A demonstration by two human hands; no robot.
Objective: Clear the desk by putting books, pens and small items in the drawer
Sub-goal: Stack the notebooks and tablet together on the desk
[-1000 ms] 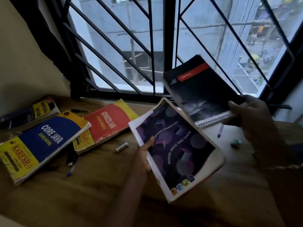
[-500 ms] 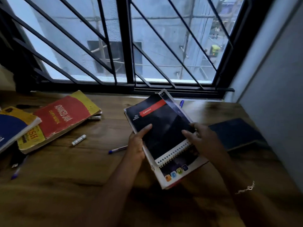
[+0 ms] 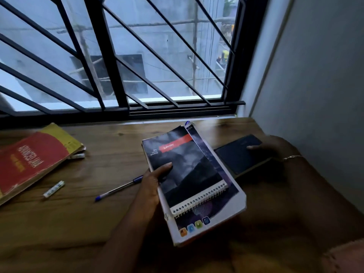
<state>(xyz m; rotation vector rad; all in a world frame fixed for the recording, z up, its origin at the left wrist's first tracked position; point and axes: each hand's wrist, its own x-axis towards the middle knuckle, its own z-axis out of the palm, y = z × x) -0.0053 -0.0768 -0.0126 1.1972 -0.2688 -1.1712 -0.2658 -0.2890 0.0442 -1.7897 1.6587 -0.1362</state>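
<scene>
The left hand (image 3: 155, 180) grips the left edge of a two-book stack, thumb pressed on the cover of the dark spiral notebook (image 3: 183, 168) that lies on top of a larger white-edged book (image 3: 226, 209). The right hand (image 3: 273, 148) rests flat on a dark blue book (image 3: 240, 154) lying on the tabletop (image 3: 98, 219) just right of the stack, fingers spread over its far corner. Left of the stack lies a blue pen (image 3: 118, 189), farther left a small white tube (image 3: 53, 189), and at the left edge a red and yellow book (image 3: 31, 160). A barred window (image 3: 137, 56) runs along the far side.
</scene>
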